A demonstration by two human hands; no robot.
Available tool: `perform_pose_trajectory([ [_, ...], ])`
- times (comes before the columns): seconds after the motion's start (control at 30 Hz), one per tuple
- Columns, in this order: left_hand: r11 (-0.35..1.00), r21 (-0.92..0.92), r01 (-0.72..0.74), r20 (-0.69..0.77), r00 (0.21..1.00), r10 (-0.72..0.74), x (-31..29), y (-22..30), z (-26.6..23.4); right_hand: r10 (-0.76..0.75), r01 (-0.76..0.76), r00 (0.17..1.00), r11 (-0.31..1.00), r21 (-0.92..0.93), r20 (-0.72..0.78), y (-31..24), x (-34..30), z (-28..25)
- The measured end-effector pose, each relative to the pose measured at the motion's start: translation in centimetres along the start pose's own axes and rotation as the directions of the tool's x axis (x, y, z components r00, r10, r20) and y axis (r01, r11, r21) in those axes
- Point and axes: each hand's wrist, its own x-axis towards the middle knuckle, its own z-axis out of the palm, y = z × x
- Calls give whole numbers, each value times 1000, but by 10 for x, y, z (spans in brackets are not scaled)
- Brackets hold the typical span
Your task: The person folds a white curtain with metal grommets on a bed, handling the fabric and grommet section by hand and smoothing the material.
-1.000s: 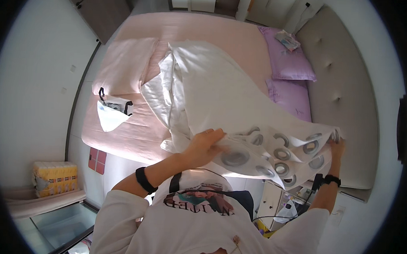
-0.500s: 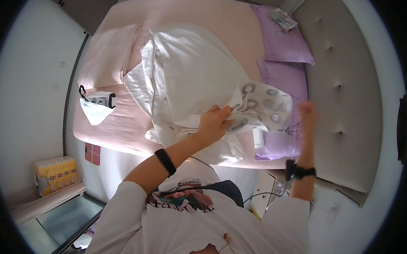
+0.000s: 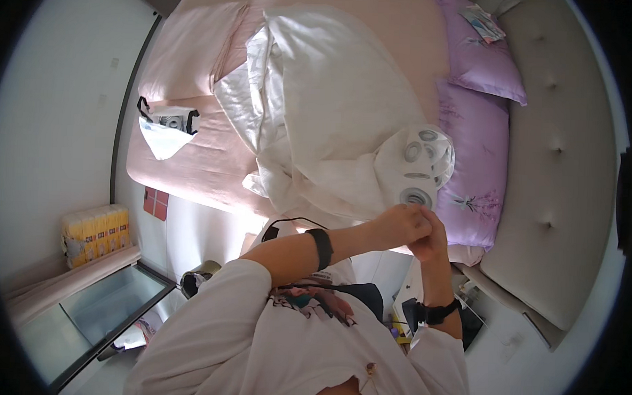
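Note:
A white curtain (image 3: 340, 94) lies bunched across the bed, its eyelet header (image 3: 415, 163) with grey rings gathered toward the pillows. At the near end of that header, my left hand (image 3: 395, 226) is closed on the fabric edge, just below the nearest ring. My right hand (image 3: 431, 236) meets it from the right, its fingers also closed at the same edge. The fingertips overlap, so the exact pinch is partly hidden. Both wrists wear black straps.
Purple pillows (image 3: 470, 161) rest against the padded grey headboard (image 3: 549, 185). On the pink bed sheet (image 3: 191, 186), a white bag with black handles (image 3: 166, 140) sits at the left. Yellow packs (image 3: 95, 235) stand by the left wall, near a glass-topped surface (image 3: 110, 309).
My right hand has come down and left from beside the pillows to join my left hand. My left hand has shifted right along the curtain to its header's near end. The view has shifted.

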Motion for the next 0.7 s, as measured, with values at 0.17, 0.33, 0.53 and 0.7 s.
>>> perform_pose_trajectory([
  [0.17, 995, -93, -49, -28, 999, 47, 7, 5, -25, -6, 12, 994, 998, 57, -111, -1, -16, 6],
  [0.33, 991, -121, -57, -75, 996, 48, 5, 6, -29, -61, 74, 995, 983, 169, -83, 1, -19, 5],
  [0.53, 974, -187, -124, -78, 991, 111, 8, 7, -42, -190, 188, 982, 977, 105, 13, 5, -38, 14],
  [0.7, 971, -144, -191, -197, 967, 161, 17, 9, -44, -369, 361, 912, 930, -73, -180, 3, -49, 21],
])
